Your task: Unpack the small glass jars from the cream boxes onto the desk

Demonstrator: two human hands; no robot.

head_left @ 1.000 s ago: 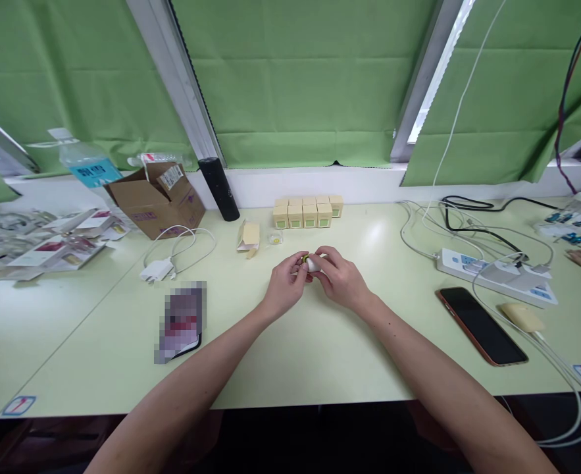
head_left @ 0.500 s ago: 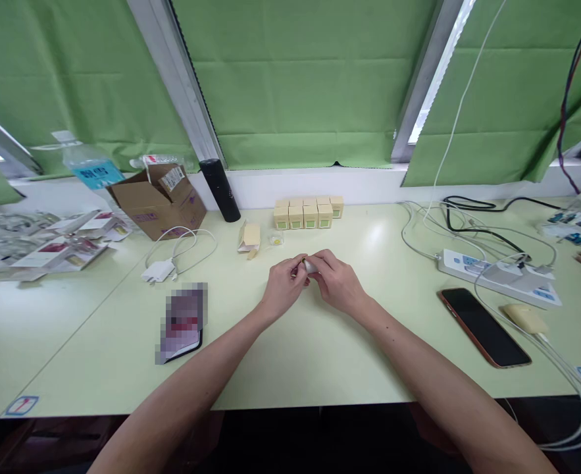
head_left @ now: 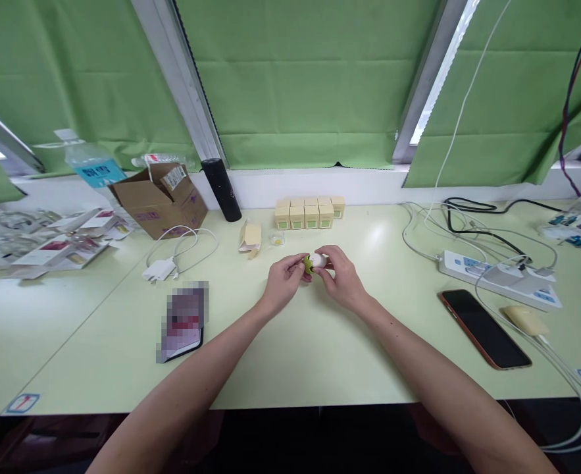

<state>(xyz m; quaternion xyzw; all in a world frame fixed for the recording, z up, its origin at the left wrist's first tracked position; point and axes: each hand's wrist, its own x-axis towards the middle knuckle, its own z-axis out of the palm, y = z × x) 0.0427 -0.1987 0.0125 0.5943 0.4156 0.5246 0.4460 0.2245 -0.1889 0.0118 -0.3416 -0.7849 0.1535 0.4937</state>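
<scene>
The small rounded white-and-green object (head_left: 316, 261), pinched by left hand (head_left: 284, 282) and right hand (head_left: 342, 280), fingers (head_left: 334, 254) near-closed, should be steadied lightly.

I can't read any text reliably: dark characters on the bottle (head_left: 80, 153)'s blue label (head_left: 101, 174), purple print on the carton (head_left: 172, 207), red-marked corner stickers (head_left: 22, 403) on my table (head_left: 295, 368). All too small.

The pale green bench (head_left: 320, 365) carries white packages (head_left: 43, 257) at left, an open cardboard box (head_left: 172, 210) and a black cylinder (head_left: 222, 192). A white charger (head_left: 160, 269) lies nearer, above a pixelated item (head_left: 187, 313). Small cream boxes (head_left: 311, 217) stand grouped at the back. Rightward sit a power strip (head_left: 455, 264) and, just beside it, a dark phone (head_left: 486, 327).
</scene>
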